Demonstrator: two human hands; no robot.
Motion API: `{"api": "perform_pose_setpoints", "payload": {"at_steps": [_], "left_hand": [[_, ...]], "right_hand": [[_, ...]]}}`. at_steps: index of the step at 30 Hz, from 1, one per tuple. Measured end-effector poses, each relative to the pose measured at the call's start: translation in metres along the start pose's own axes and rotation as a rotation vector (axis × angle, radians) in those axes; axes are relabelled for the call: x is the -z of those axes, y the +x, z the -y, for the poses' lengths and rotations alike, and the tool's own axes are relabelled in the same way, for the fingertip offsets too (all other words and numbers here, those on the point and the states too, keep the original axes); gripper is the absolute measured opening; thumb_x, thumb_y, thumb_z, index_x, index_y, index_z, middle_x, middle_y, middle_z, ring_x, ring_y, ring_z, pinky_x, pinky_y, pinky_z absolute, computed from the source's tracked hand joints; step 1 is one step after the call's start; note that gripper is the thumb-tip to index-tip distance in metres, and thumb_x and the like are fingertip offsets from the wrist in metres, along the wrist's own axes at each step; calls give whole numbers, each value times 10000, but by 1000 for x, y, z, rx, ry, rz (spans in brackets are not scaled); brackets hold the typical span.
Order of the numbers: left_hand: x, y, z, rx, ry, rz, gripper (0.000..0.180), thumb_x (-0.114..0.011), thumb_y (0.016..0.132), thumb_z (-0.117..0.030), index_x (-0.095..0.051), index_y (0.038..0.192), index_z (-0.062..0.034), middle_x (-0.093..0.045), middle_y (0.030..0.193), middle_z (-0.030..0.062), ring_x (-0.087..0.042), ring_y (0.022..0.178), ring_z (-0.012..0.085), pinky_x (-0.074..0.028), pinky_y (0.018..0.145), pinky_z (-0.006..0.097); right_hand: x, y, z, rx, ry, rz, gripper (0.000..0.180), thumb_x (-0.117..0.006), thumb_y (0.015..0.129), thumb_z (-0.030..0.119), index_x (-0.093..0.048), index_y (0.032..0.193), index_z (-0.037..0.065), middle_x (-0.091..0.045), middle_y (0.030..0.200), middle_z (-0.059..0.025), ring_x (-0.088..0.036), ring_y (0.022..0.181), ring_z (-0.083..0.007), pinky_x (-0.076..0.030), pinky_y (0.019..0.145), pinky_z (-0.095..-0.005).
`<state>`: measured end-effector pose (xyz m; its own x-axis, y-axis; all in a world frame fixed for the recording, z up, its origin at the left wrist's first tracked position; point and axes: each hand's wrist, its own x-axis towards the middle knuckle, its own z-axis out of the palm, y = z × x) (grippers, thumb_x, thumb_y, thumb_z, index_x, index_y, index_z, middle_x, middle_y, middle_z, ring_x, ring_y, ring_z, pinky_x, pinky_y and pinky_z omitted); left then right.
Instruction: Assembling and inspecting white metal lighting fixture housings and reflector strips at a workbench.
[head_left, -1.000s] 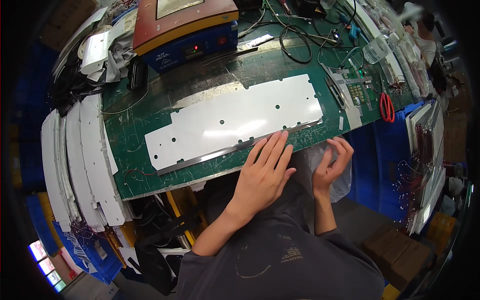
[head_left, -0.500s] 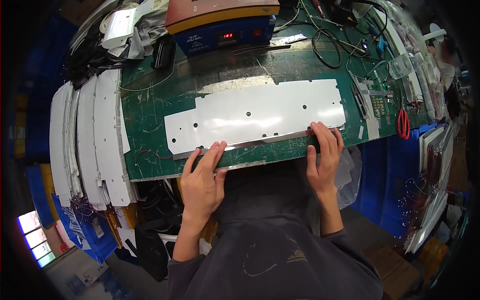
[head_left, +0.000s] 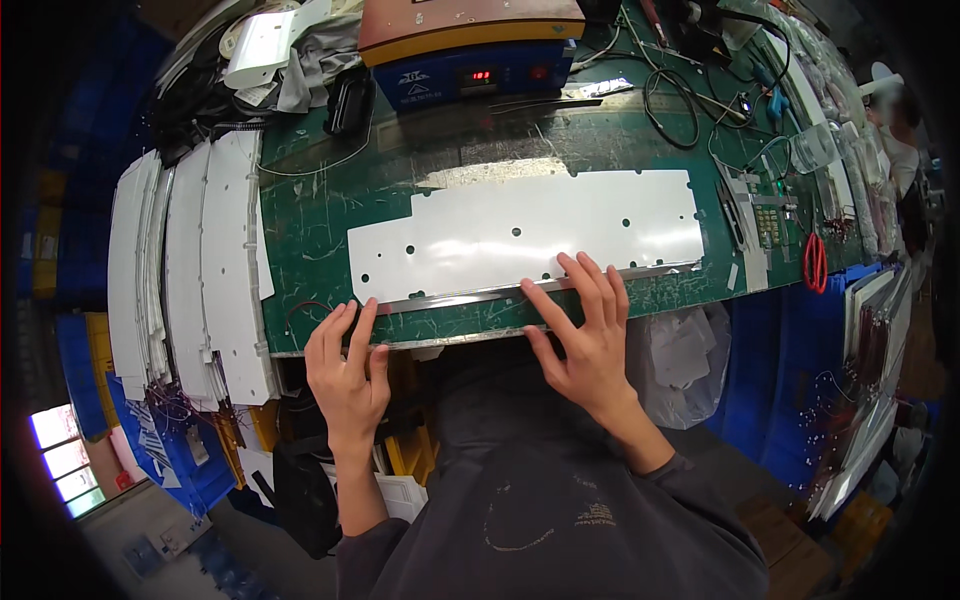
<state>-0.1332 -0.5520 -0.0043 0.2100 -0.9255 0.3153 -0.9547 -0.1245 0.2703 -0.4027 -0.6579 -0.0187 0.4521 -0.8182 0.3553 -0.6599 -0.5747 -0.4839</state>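
Note:
A long white sheet (head_left: 570, 205) with small round holes and a stepped left end lies flat on the green work surface. Along its near edge runs a thin shiny metal strip (head_left: 455, 299). My left hand (head_left: 348, 370) is at the strip's left end, fingers apart, with fingertips at the sheet's near left corner. Spread out over the strip's middle, my right hand (head_left: 592, 345) has its fingertips on the strip and the sheet's near edge. Neither hand grasps anything. A thin red wire (head_left: 308, 304) curves beside my left fingertips.
A blue device with a lit red display (head_left: 470, 72) stands at the back. Stacked white panels (head_left: 235, 270) lie left. To the right are a small green circuit board (head_left: 770, 220), red-handled tool (head_left: 815, 265) and black cables (head_left: 672, 115). A clear plastic bag (head_left: 685, 365) hangs below the table's front edge.
My right hand has slid left from near the strip's right end to its middle, fingers spreading. My left hand has shifted left to the strip's end. The view has moved slightly.

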Motion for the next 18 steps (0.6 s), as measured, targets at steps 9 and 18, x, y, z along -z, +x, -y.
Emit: {"api": "perform_pose_setpoints", "payload": {"at_steps": [9,18], "left_hand": [[-9,4,4,37,-35,-52,271,-711,1021,-274,-819,1240,-157,-663,1286,71,-614,1164,277,-474,1005,414],[-3,13,-3,83,-90,-33,220,-714,1028,-257,-850,1144,-129,-677,1255,75,-614,1126,268,-465,988,400]], "right_hand": [[24,-2,-36,-115,-57,-93,277,-739,964,197,-828,1226,175,-499,1605,-151,-402,1540,-375,-237,1301,-545],[73,-14,-101,-262,-141,-223,188,-688,1008,140,-845,1110,133,-537,1561,-130,-433,1508,-369,-285,1274,-521]]}}
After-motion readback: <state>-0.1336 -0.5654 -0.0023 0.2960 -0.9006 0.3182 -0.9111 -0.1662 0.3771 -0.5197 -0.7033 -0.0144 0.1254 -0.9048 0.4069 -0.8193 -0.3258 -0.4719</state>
